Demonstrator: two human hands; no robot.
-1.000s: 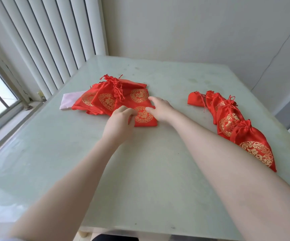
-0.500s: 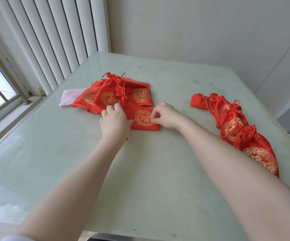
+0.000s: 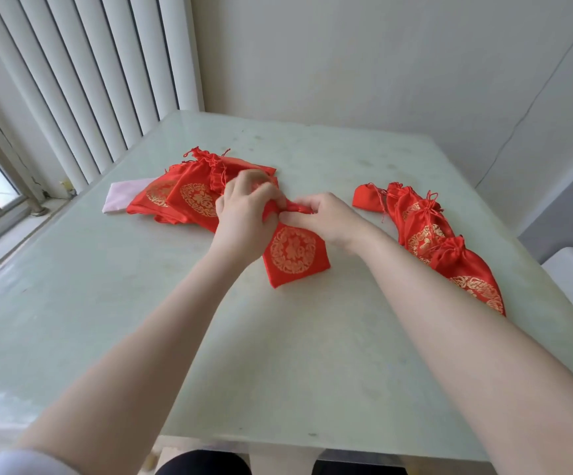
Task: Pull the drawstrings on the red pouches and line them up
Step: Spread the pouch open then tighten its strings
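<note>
Nearest the camera, the pale green counter (image 3: 141,337) runs bare under two forearms reaching in, and everything here reads off the one red pouch (image 3: 293,253) in play at the middle of it. That pouch lies with its long axis running from its flat bottom edge, which points back toward the person and a touch left, up to its gathered neck, which points away; the gold round emblem faces up. At that neck both hands meet: the left hand (image 3: 244,214) sits on the pouch's upper left, fingers curled in a closed grip around the bunched red fabric of the mouth, and the right hand (image 3: 326,217) comes in from the pouch's upper right, thumb and fingers pinching the same scrunched neck, so each grip is tight on this pouch. The cords themselves are hidden among the fingers, can't make them out. To the right of the pouch, well apart, a row of cinched pouches (image 3: 429,234) overlaps in a line slanting from far-left to near-right, necks tied shut and pointing away. Just beyond and left of the held pouch, partly under the left hand, sits the heap of flat pouches (image 3: 189,197), emblems up, loose drawstrings sprouting at the far side. Poking out from that heap's left edge is a pink cloth (image 3: 120,198). Farther back on the left, white vertical blinds (image 3: 89,80) hang beside the window.
</note>
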